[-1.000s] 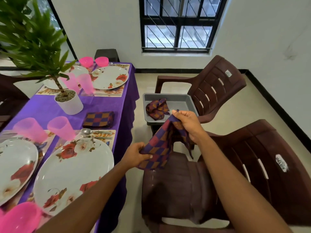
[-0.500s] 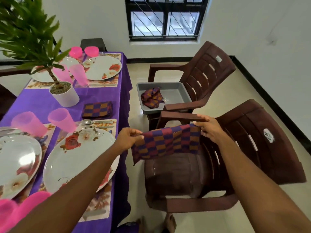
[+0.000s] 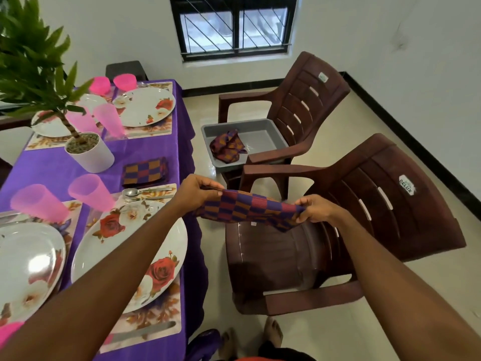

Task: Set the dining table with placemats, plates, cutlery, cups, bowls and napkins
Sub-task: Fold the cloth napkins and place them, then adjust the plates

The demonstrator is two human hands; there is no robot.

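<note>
I hold a checked purple, red and orange napkin (image 3: 250, 208) stretched flat over the near brown chair, beside the table's right edge. My left hand (image 3: 198, 192) pinches its left end and my right hand (image 3: 316, 209) pinches its right end. A folded napkin (image 3: 144, 171) lies on the purple tablecloth (image 3: 57, 168). Another crumpled napkin (image 3: 227, 145) lies in the grey bin (image 3: 260, 134) on the far chair. A floral plate (image 3: 130, 246) sits on a placemat (image 3: 156, 319) under my left forearm, with a spoon (image 3: 140, 191) above it.
Pink cups (image 3: 89, 191) (image 3: 36, 203) stand by the near plates, with more cups, bowls and plates at the far end. A potted plant (image 3: 88, 149) stands mid-table. Two brown plastic chairs (image 3: 377, 204) (image 3: 299, 100) stand on the right, and my bare feet (image 3: 270, 334) are on the tiled floor.
The bunched napkin has been spread out between my two hands into a flat strip and lowered over the near chair. My view has tipped further down.
</note>
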